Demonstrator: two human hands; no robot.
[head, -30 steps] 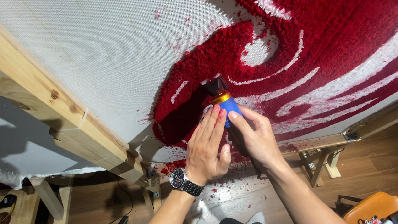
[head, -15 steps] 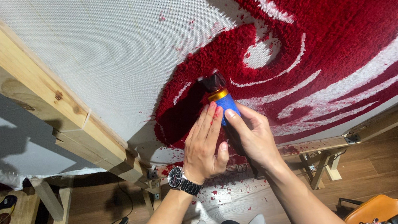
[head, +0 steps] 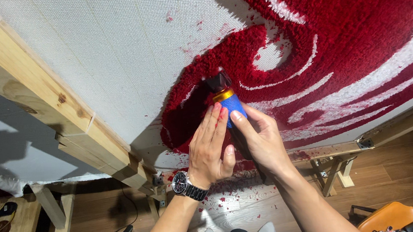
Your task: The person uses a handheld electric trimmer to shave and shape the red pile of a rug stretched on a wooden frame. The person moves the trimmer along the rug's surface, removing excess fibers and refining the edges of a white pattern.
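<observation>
While both hands are crowding the tool, much of its body is staying out of sight: the lower part of the trimmer [head: 227, 98] is disappearing behind the right hand [head: 261, 141], and its dark head is sinking into the red pile, so the cutting edge is hard to make out. What is showing is a blue grip with a gold band under a black head. The right hand is wrapping its fingers closed around the blue grip. The left hand [head: 210, 148], with a wristwatch [head: 187, 186] on it, is lying flat against the grip, fingers straight and together, not curled round it. The trimmer is pressing against the tufted rug [head: 358, 33], red with white swirling lines, at the edge of a red curl. The rug is sitting on pale backing cloth [head: 101, 55] stretched on a wooden frame [head: 41, 105]. Red fluff is lying scattered over the wood floor [head: 400, 168] below. An orange chair [head: 399, 213] is cut off at the lower right corner.
</observation>
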